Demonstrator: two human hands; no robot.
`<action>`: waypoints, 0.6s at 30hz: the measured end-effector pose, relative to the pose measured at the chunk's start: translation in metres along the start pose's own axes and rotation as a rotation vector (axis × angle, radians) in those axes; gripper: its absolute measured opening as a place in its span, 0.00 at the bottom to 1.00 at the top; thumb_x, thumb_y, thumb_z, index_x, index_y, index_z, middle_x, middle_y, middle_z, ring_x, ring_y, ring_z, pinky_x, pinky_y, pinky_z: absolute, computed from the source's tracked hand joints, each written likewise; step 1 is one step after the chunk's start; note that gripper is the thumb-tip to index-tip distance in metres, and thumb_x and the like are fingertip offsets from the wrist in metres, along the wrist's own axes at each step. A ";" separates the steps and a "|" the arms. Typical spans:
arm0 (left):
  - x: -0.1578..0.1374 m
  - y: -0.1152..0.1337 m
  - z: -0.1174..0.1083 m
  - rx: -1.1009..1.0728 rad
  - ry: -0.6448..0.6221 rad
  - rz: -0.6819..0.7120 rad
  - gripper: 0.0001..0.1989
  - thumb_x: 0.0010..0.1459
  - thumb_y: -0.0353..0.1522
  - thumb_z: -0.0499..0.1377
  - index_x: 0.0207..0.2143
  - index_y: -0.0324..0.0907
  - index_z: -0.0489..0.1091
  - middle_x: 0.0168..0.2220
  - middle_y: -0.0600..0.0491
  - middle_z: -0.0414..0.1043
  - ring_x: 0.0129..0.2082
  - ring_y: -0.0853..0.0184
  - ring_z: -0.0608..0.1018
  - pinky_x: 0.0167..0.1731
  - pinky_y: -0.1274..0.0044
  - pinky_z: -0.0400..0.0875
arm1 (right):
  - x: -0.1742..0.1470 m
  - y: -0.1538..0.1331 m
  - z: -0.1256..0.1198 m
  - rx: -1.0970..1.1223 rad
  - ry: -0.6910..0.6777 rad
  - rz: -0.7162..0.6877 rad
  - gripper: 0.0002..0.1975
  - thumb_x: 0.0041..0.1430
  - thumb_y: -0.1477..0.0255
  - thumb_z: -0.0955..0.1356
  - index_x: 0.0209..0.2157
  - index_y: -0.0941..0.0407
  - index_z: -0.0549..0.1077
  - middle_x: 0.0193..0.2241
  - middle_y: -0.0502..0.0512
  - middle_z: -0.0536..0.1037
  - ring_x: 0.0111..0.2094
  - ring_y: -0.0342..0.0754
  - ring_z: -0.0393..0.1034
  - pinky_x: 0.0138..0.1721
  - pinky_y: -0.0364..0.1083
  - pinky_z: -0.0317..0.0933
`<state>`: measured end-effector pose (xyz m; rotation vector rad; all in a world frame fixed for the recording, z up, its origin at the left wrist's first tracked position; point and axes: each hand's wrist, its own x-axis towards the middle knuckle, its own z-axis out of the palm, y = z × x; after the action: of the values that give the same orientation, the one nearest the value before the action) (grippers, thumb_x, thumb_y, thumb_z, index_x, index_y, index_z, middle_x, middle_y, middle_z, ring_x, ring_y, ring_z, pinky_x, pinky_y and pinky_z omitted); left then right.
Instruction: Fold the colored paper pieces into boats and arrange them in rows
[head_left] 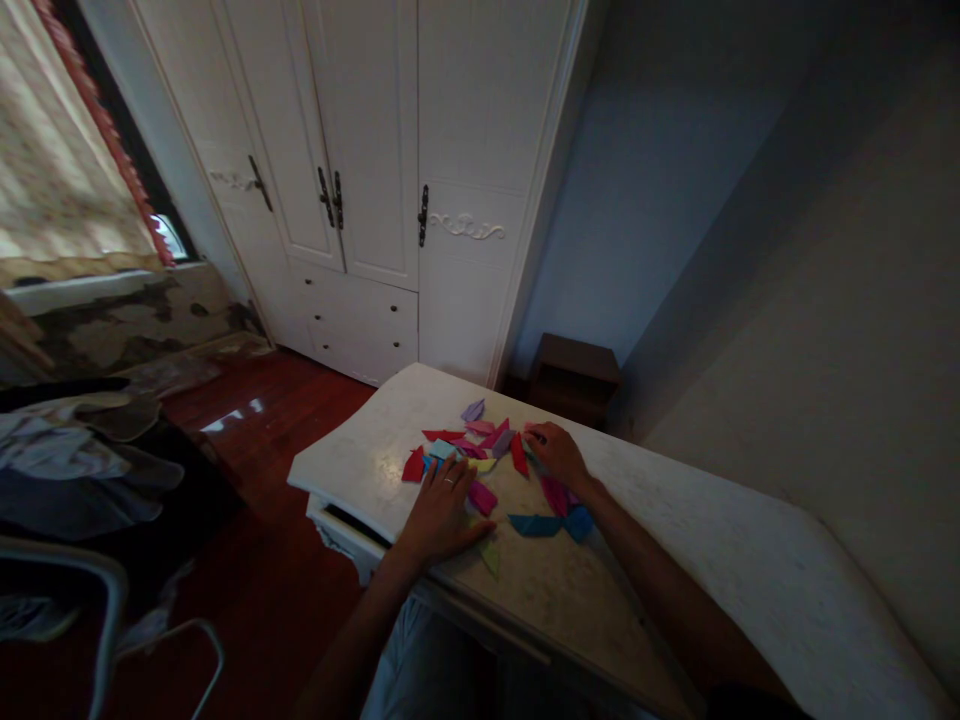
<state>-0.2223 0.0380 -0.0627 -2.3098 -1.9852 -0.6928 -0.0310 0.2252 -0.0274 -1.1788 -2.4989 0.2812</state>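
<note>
Several folded paper pieces in many colours lie on a white marbled tabletop [600, 590]. My left hand [444, 512] rests palm down with fingers spread, its fingertips by a light blue folded paper piece [444, 450] and a magenta folded paper piece [482, 497]. To the right, my right hand [556, 453] has its fingers curled beside a red folded paper piece [519, 454]; what the fingertips hold, if anything, is hidden. A teal folded paper piece [534, 525] and a blue one [578, 523] lie below my right wrist. At the far side is a lilac folded paper piece [473, 410].
A white wardrobe [367, 200] with dark handles stands beyond the table. Between it and the right wall is a small brown cabinet [574, 365]. On the left, clothes [75, 450] are piled near a metal tube frame [112, 580] on the red-brown floor [270, 480].
</note>
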 end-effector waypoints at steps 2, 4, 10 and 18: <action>0.001 0.000 0.001 0.016 0.003 -0.007 0.42 0.53 0.56 0.54 0.61 0.37 0.59 0.63 0.38 0.59 0.65 0.48 0.55 0.63 0.53 0.45 | 0.012 -0.004 0.004 -0.031 -0.019 -0.018 0.16 0.63 0.70 0.62 0.47 0.59 0.75 0.45 0.62 0.77 0.47 0.51 0.69 0.49 0.46 0.58; 0.001 0.001 0.002 0.035 0.012 -0.018 0.43 0.53 0.58 0.53 0.61 0.37 0.59 0.63 0.38 0.57 0.66 0.47 0.52 0.63 0.52 0.44 | 0.027 -0.011 0.009 -0.058 -0.066 -0.066 0.16 0.61 0.69 0.64 0.49 0.58 0.74 0.48 0.61 0.76 0.49 0.51 0.68 0.50 0.46 0.57; 0.002 0.002 0.004 0.090 -0.010 -0.043 0.46 0.52 0.61 0.50 0.62 0.38 0.57 0.64 0.38 0.55 0.67 0.45 0.50 0.62 0.50 0.42 | 0.071 -0.039 0.028 -0.155 -0.218 -0.166 0.12 0.57 0.64 0.68 0.40 0.54 0.76 0.43 0.55 0.79 0.44 0.50 0.70 0.43 0.43 0.58; 0.003 0.002 0.005 0.137 0.002 -0.063 0.46 0.54 0.59 0.49 0.64 0.35 0.54 0.64 0.36 0.55 0.67 0.45 0.48 0.62 0.50 0.41 | 0.093 -0.054 0.031 -0.279 -0.199 -0.122 0.16 0.62 0.65 0.64 0.44 0.59 0.76 0.47 0.64 0.76 0.48 0.54 0.69 0.47 0.46 0.59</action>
<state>-0.2186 0.0417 -0.0661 -2.1775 -2.0430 -0.5432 -0.1357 0.2623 -0.0160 -1.1410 -2.8440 0.0162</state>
